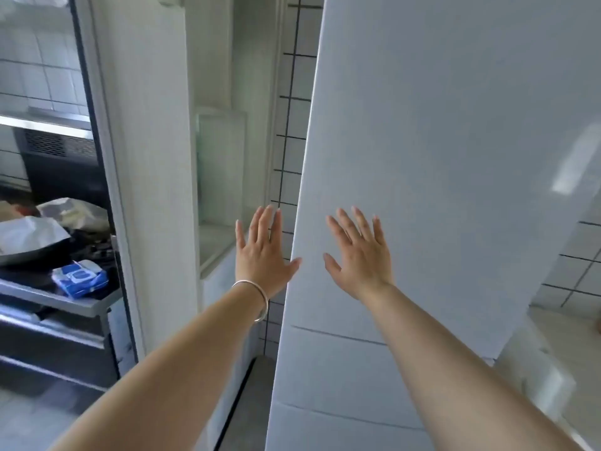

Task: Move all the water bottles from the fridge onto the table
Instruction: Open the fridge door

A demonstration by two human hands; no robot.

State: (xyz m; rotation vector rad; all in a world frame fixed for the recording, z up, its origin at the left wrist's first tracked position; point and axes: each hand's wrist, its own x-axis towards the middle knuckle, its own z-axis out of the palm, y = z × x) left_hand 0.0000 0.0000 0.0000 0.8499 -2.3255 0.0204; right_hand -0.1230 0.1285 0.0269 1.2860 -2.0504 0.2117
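Note:
A tall pale grey fridge fills the right half of the view, its doors closed, with drawer seams lower down. My right hand is raised in front of the upper door, fingers spread, holding nothing. My left hand, with a silver bangle on the wrist, is spread open at the fridge's left edge, thumb at or near the door edge. No water bottles and no table are in view.
A white door frame stands left of the fridge, with a narrow tiled gap between. Through the doorway a dark kitchen counter holds a blue wipes pack and bags. Pale surface at lower right.

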